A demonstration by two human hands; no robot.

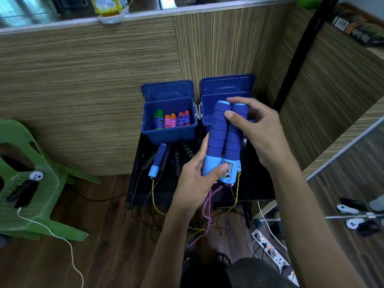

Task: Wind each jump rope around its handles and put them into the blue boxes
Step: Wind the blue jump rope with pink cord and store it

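Our left hand (196, 175) grips the pale-blue bottom ends of two foam handles (223, 138), thumb pressed across the small counter window on one of them. Our right hand (255, 129) pinches the upper ends of the same pair, thumb on the near face and fingers (236, 100) curled over the tops, so both hands are clenched on the handles, which stand side by side and touching, held above the bench (255, 183) in front of the right blue box (226, 86).

From the bottom ends a pink cord (207, 206) and a yellow cord (236, 190) hang loose toward the floor (which cord belongs to which handle we cannot tell). None of it is wound yet, so we judge this to be the start of the winding step: handles gathered together, rope still to go round them.

The next move calls for one hand to keep the pair squeezed together while the other frees itself, catches the trailing cord and wraps it tightly round the foam.

The left blue box (169, 129) already holds three wound bundles (171, 121). Just near of it another blue handle (158, 160) and some darker ones (176, 161) lie on the bench, unwound.
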